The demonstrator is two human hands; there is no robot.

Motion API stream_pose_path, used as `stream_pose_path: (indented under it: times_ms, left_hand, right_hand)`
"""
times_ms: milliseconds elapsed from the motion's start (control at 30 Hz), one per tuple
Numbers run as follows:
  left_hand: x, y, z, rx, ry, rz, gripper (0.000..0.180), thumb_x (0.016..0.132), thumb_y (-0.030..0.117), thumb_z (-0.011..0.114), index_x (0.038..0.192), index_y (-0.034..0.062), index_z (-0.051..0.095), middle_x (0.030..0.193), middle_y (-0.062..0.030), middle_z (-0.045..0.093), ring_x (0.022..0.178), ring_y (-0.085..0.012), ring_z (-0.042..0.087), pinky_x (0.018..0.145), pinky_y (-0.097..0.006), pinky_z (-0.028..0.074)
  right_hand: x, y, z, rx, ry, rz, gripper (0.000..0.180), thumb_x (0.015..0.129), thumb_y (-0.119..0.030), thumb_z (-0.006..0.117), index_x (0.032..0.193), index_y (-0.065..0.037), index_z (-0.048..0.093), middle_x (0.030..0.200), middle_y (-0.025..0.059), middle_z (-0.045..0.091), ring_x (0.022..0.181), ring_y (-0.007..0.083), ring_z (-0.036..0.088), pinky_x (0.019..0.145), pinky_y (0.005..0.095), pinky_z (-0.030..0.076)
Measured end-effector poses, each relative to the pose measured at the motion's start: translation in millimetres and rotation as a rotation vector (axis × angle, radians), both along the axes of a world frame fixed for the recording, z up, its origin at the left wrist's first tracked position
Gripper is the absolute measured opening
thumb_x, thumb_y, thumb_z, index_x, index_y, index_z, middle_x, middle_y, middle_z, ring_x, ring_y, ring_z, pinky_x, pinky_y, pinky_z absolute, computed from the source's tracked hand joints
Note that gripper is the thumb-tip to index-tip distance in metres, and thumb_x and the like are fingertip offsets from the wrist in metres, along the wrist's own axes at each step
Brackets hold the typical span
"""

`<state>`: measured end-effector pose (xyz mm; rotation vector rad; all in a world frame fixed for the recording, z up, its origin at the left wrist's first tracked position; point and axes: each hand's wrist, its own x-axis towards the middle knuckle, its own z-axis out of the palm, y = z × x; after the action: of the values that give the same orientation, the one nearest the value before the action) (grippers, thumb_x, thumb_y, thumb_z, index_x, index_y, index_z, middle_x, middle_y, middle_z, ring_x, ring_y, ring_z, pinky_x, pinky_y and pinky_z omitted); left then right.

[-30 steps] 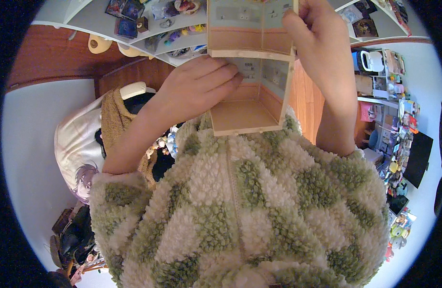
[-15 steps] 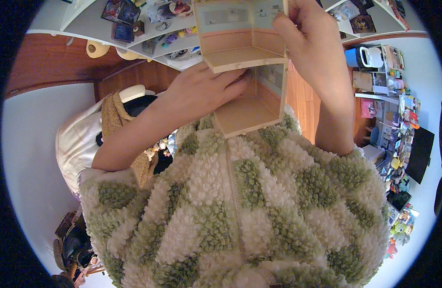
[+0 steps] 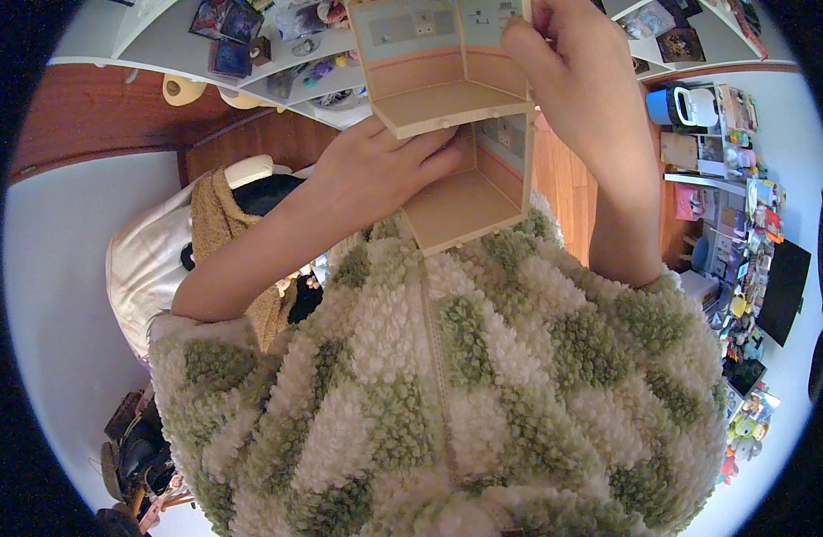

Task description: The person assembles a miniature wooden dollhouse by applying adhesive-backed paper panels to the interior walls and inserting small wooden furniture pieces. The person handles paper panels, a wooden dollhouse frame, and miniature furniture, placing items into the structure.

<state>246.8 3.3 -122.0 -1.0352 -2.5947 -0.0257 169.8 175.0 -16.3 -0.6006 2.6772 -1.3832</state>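
A small two-level wooden dollhouse [image 3: 465, 210] is held up in front of my chest, open toward me, with pale grey-blue and pink printed walls. My left hand [image 3: 376, 166] grips its left side; the fingers reach into the lower room beneath the upper floor [image 3: 443, 106], and some fingertips are hidden there. At the upper right, my right hand [image 3: 577, 76] is closed round the edge of the right wall, thumb on the inner face. Both rooms look bare of furniture. The top of the house runs out of the picture.
Beyond the house stand white shelves [image 3: 322, 98] with boxes and small items. A chair draped with white and brown cloth [image 3: 215, 215] is at the left. Along the right are a cluttered desk, a dark monitor [image 3: 781, 293] and a blue-and-white bin [image 3: 684, 106].
The upper part of the dollhouse has shifted slightly left and its lower right corner has risen a little. Both hands keep their hold.
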Motion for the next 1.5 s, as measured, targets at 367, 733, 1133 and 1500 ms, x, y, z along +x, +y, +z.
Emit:
stream_pose_path:
  times_ms: [367, 733, 1133, 1500]
  left_hand:
    - [-1.1, 4.0, 12.8, 0.014, -0.129, -0.079, 0.029, 0.072, 0.017, 0.056, 0.101, 0.0185, 0.056, 0.11, 0.0001, 0.054, 0.107, -0.0182, 0.054, 0.083, -0.03, 0.05]
    - [-4.4, -10.8, 7.9, -0.044, -0.122, -0.289, 0.032, 0.073, 0.018, 0.054, 0.104, 0.0107, 0.056, 0.125, -0.0037, 0.053, 0.121, -0.0215, 0.047, 0.099, -0.036, 0.043]
    - [6.6, -26.7, 19.2, 0.064, -0.081, -0.21, 0.025, 0.07, 0.015, 0.058, 0.094, 0.0074, 0.062, 0.115, -0.0067, 0.06, 0.112, -0.023, 0.053, 0.098, -0.04, 0.042]
    - [28.1, -1.2, -4.5, 1.024, -0.269, 0.38, 0.035, 0.08, 0.006, 0.064, 0.112, 0.0038, 0.051, 0.111, -0.0114, 0.056, 0.098, -0.0212, 0.057, 0.082, -0.035, 0.048]
  right_hand:
    - [-3.8, 4.1, -0.9, 0.061, 0.057, 0.027, 0.019, 0.079, -0.007, 0.055, 0.092, 0.005, 0.05, 0.069, 0.022, 0.057, 0.064, 0.0321, 0.058, 0.057, 0.0371, 0.043]
    - [-19.1, 14.8, -7.1, -0.03, -0.014, 0.031, 0.017, 0.08, -0.005, 0.054, 0.092, 0.006, 0.05, 0.068, 0.0199, 0.054, 0.062, 0.028, 0.054, 0.058, 0.0359, 0.042]
    - [-27.7, 25.6, -6.9, 0.035, 0.042, 0.009, 0.023, 0.08, -0.006, 0.051, 0.099, 0.006, 0.052, 0.069, 0.0181, 0.055, 0.063, 0.0247, 0.053, 0.06, 0.0344, 0.043]
    - [-17.5, 31.8, -0.6, 0.064, -0.02, -0.018, 0.02, 0.08, -0.007, 0.053, 0.095, 0.005, 0.051, 0.062, 0.0124, 0.049, 0.058, 0.0179, 0.047, 0.054, 0.0337, 0.04]
